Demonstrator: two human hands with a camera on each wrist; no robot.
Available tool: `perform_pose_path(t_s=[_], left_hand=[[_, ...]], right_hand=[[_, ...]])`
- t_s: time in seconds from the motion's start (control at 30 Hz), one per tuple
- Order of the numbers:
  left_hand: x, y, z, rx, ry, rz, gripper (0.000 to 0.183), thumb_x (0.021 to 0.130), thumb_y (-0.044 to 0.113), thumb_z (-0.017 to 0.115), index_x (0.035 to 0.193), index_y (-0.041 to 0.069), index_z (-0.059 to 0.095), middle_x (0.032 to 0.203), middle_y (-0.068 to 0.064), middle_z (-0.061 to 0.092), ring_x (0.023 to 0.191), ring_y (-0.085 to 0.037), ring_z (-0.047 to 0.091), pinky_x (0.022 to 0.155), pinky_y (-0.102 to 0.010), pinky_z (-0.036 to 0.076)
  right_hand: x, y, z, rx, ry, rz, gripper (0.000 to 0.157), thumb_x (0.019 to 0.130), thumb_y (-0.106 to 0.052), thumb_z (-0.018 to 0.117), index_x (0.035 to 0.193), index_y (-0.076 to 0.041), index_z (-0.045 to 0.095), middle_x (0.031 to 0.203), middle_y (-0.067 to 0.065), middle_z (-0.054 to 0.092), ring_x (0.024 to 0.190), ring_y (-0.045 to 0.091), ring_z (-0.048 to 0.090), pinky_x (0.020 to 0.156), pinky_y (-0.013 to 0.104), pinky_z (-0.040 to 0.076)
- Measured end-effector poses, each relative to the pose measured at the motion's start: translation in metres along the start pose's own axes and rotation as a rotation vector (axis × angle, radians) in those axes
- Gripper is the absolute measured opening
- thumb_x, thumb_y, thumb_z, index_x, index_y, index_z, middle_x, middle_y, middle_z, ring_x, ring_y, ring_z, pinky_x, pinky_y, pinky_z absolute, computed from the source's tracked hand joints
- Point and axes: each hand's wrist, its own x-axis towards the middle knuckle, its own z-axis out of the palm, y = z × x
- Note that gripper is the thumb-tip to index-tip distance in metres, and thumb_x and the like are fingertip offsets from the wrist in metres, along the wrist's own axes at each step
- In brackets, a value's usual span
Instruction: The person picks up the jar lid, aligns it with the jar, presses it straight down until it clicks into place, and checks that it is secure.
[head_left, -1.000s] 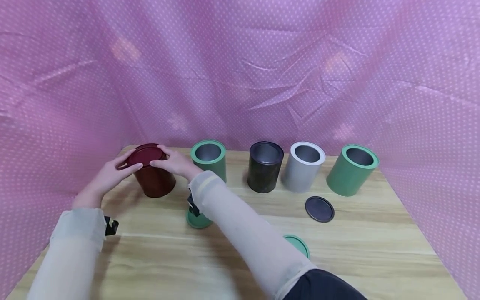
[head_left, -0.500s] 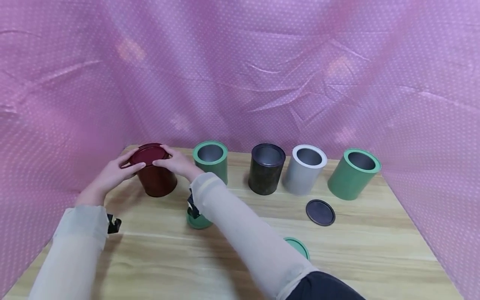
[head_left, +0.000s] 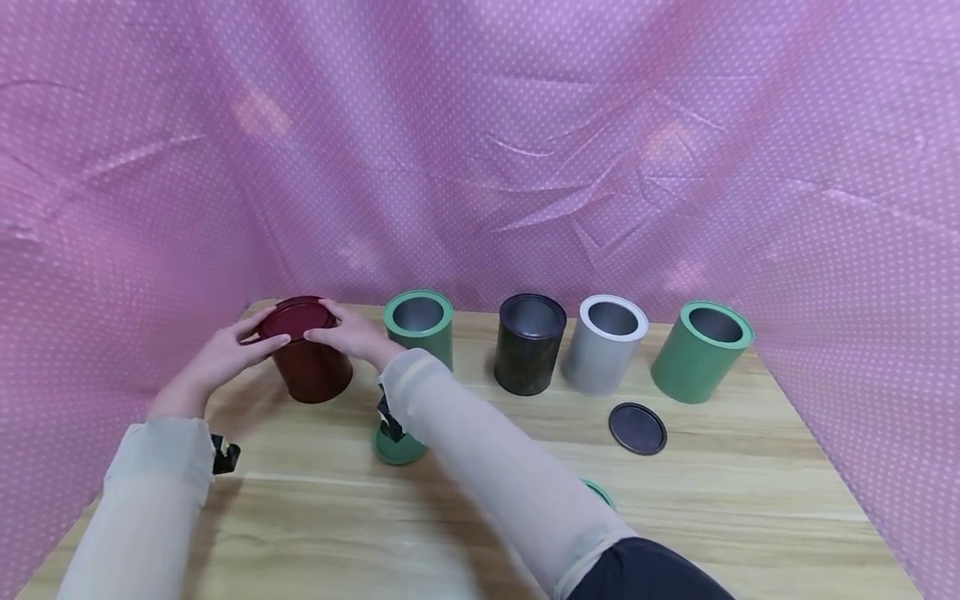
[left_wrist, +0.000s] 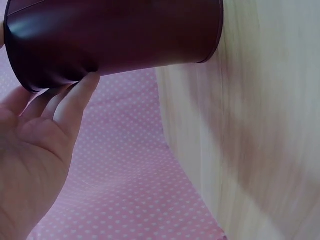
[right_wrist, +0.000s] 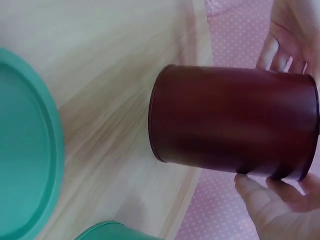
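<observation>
A dark red can (head_left: pixel 311 367) stands upright at the table's back left, its red lid (head_left: pixel 297 317) seated on top. From the left, my left hand (head_left: pixel 225 350) grips the can near its top, thumb at the lid's front edge and fingers along the side. On the opposite side my right hand (head_left: pixel 352 333) holds the can the same way, thumb on the rim. In the left wrist view, fingertips (left_wrist: pixel 90 82) press against the can's wall. The right wrist view has both hands flanking the can's upper end.
Right of the red can stand an open green can (head_left: pixel 420 333), a black can (head_left: pixel 529 358), a white can (head_left: pixel 603 354) and another green can (head_left: pixel 697 362). A black lid (head_left: pixel 637 428) and green lids (head_left: pixel 397 448) lie nearer. Pink dotted cloth (head_left: pixel 480 167) surrounds the table.
Both hands keep their hold on the red can, which stays in place. The view shifts slightly, and the right sleeve covers more of the front green lid.
</observation>
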Motion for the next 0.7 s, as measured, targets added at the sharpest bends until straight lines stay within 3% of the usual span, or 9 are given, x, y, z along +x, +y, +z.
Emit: perform_pose_path(t_s=[0.07, 0.13, 0.27, 0.43, 0.7], left_hand=[[0.001, -0.001, 0.0, 0.019, -0.017, -0.003, 0.082, 0.094, 0.053, 0.052, 0.156, 0.016, 0.013, 0.152, -0.033, 0.025, 0.133, -0.05, 0.036, 0.106, -0.061, 0.035], [0.002, -0.002, 0.0, 0.033, -0.038, 0.0, 0.083, 0.095, 0.053, 0.051, 0.157, 0.016, 0.011, 0.152, -0.034, 0.023, 0.136, -0.055, 0.029, 0.106, -0.068, 0.027], [0.006, -0.002, 0.0, 0.043, -0.072, 0.015, 0.082, 0.096, 0.052, 0.05, 0.157, 0.015, 0.009, 0.155, -0.032, 0.018, 0.139, -0.056, 0.02, 0.106, -0.071, 0.022], [0.009, 0.003, -0.003, 0.082, -0.058, 0.063, 0.084, 0.096, 0.05, 0.052, 0.156, 0.011, 0.007, 0.158, -0.03, 0.008, 0.141, -0.056, 0.008, 0.107, -0.074, 0.015], [-0.004, 0.015, -0.014, 0.124, -0.024, 0.081, 0.086, 0.097, 0.048, 0.051, 0.156, 0.01, 0.001, 0.157, -0.031, 0.001, 0.14, -0.057, 0.004, 0.105, -0.077, 0.012]], right_hand=[[0.0, 0.0, 0.0, -0.006, -0.014, -0.001, 0.064, 0.093, -0.043, 0.06, 0.15, -0.035, 0.033, 0.148, -0.004, 0.046, 0.135, 0.018, 0.045, 0.109, 0.041, 0.041], [0.0, 0.0, 0.0, -0.022, -0.03, 0.003, 0.065, 0.094, -0.043, 0.059, 0.151, -0.034, 0.031, 0.149, -0.004, 0.045, 0.135, 0.018, 0.045, 0.109, 0.04, 0.041], [-0.002, 0.0, -0.003, -0.044, -0.072, 0.015, 0.069, 0.095, -0.044, 0.057, 0.154, -0.029, 0.024, 0.153, -0.003, 0.04, 0.139, 0.017, 0.04, 0.112, 0.037, 0.037], [-0.006, -0.003, -0.011, -0.043, -0.097, 0.006, 0.073, 0.096, -0.045, 0.056, 0.156, -0.024, 0.02, 0.155, -0.002, 0.036, 0.141, 0.016, 0.036, 0.115, 0.034, 0.033], [-0.013, -0.01, -0.015, -0.126, -0.118, -0.06, 0.075, 0.095, -0.048, 0.055, 0.156, -0.02, 0.021, 0.156, -0.003, 0.035, 0.142, 0.014, 0.035, 0.115, 0.031, 0.033]])
